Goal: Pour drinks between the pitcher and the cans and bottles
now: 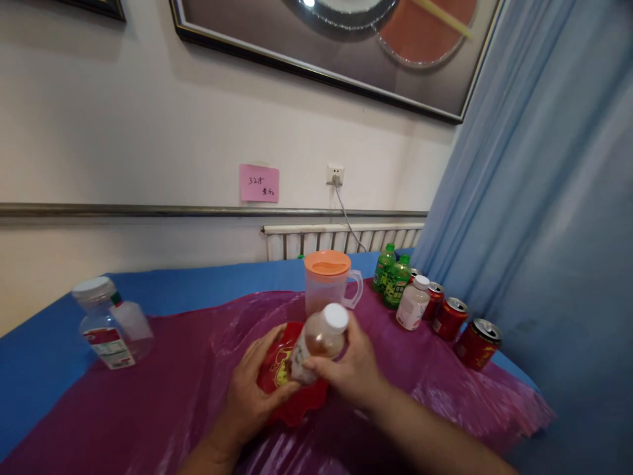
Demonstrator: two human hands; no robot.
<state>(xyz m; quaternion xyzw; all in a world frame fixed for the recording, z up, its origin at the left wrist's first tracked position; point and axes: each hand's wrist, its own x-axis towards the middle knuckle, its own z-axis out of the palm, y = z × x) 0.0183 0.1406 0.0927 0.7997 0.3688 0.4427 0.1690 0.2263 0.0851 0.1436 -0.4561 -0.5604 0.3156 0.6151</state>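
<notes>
My right hand [359,369] is closed around a clear plastic bottle [321,338] with a white screw cap and a pale label. The bottle is tilted, its cap toward the upper right. Below it lies a red dish [297,406] with a wavy edge and a yellow cartoon figure. Curved round the dish's left side, my left hand [252,382] has its fingers along the rim and its thumb by the bottle's base. Whether that thumb presses on the bottle, I cannot tell. Just behind stands a clear pitcher [324,293] with an orange lid, partly hidden by the bottle.
At the right stand two green bottles [397,282], a white-capped bottle [413,305] and several red cans [451,319]. A clear jar [106,333] sits at the left. Purple plastic sheeting [182,369] covers the blue tabletop [192,287]. A blue curtain [554,231] hangs along the right.
</notes>
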